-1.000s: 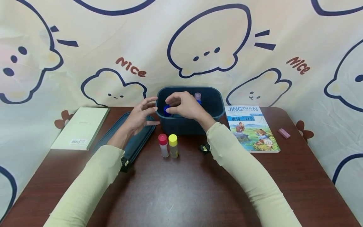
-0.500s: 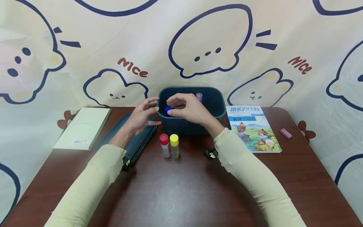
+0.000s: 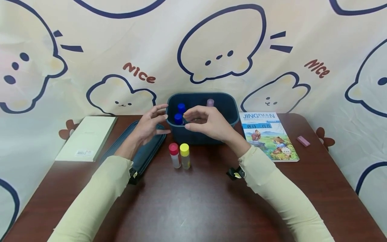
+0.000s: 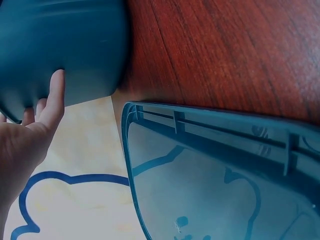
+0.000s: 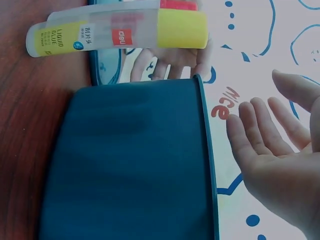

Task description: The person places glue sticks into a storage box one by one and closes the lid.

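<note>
A dark blue bin (image 3: 196, 134) stands at the back of the table. Two blue-capped bottles (image 3: 178, 118) are inside at its left end, and a purple-capped one (image 3: 210, 102) is toward the back. My left hand (image 3: 147, 124) rests its spread fingers against the bin's left side. Over the bin's front rim hovers my right hand (image 3: 208, 122), fingers loosely bent and holding nothing, as the right wrist view confirms. In front of the bin, a yellow-capped liquid glue bottle (image 5: 115, 32) and a red-capped bottle (image 3: 174, 156) stand upright side by side.
Left of the bin lies a dark blue lid (image 3: 148, 148), partly under my left arm, with a pale green book (image 3: 87, 137) beyond it. At the right are an illustrated book (image 3: 269, 137) and a pink eraser (image 3: 303, 141). A patterned cloth (image 3: 223, 37) hangs behind the table.
My right hand has drawn back to the right from the bin's left end, uncovering a second blue cap. My left hand stays against the bin.
</note>
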{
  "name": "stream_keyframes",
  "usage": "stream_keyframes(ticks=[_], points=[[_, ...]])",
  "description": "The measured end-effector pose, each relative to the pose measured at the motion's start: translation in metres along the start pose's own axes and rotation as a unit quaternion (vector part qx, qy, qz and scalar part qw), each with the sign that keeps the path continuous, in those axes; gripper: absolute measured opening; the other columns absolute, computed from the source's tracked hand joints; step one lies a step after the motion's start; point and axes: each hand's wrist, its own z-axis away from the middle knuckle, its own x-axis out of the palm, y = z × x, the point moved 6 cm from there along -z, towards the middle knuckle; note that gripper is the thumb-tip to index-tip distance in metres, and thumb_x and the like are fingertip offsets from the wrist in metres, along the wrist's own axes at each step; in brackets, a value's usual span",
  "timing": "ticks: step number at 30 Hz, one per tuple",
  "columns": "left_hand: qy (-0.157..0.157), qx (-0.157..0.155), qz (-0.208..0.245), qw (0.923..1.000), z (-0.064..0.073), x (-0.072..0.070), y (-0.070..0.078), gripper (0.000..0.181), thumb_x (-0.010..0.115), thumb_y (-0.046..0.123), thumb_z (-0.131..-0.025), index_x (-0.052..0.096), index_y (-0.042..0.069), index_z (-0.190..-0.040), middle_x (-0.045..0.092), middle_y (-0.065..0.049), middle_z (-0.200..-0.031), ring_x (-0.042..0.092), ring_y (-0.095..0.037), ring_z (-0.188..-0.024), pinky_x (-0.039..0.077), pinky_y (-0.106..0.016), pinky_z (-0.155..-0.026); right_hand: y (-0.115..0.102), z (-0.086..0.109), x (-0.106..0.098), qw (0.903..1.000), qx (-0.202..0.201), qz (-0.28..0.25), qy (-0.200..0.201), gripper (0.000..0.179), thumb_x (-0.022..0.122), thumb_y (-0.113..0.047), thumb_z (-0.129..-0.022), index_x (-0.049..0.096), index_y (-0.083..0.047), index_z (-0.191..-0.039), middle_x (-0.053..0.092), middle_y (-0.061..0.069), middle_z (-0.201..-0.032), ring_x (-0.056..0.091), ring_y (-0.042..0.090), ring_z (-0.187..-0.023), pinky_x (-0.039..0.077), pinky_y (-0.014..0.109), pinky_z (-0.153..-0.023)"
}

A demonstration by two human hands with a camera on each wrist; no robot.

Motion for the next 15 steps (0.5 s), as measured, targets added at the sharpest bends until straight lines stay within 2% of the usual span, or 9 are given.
stream_keyframes(ticks=[6, 11, 15], points=[[0.002, 0.001, -0.003, 1.0000, -0.001, 0.000, 0.001, 0.052, 0.052, 0.016, -0.106, 0.035, 0.016, -0.155, 0.026, -0.014, -0.159, 0.031, -0.034, -0.139, 0.051, -0.061, -0.094, 0.001, 0.009, 0.001, 0.9996, -0.002, -0.014, -0.024, 0.033, 0.070, -0.008, -0.095, 0.064, 0.001, -0.127, 0.067, 0.017, -0.124, 0.064, 0.021, -0.114, 0.053, 0.039, -0.100], [0.001, 0.002, 0.000, 1.0000, 0.000, 0.001, 0.002, 0.051, 0.052, 0.016, -0.106, 0.035, 0.015, -0.155, 0.026, -0.014, -0.159, 0.032, -0.034, -0.138, 0.052, -0.060, -0.093, 0.006, 0.015, 0.006, 0.9978, -0.004, -0.034, -0.057, 0.032, 0.068, -0.005, -0.095, 0.065, 0.001, -0.126, 0.066, 0.021, -0.125, 0.063, 0.031, -0.117, 0.052, 0.038, -0.101], [0.002, 0.001, -0.003, 1.0000, 0.001, 0.000, 0.002, 0.051, 0.052, 0.016, -0.107, 0.035, 0.015, -0.155, 0.027, -0.014, -0.158, 0.033, -0.034, -0.138, 0.053, -0.058, -0.093, 0.011, 0.020, 0.011, 0.9959, 0.012, -0.042, -0.080, 0.033, 0.070, -0.005, -0.094, 0.065, 0.000, -0.126, 0.066, 0.017, -0.126, 0.062, 0.037, -0.118, 0.052, 0.036, -0.100]])
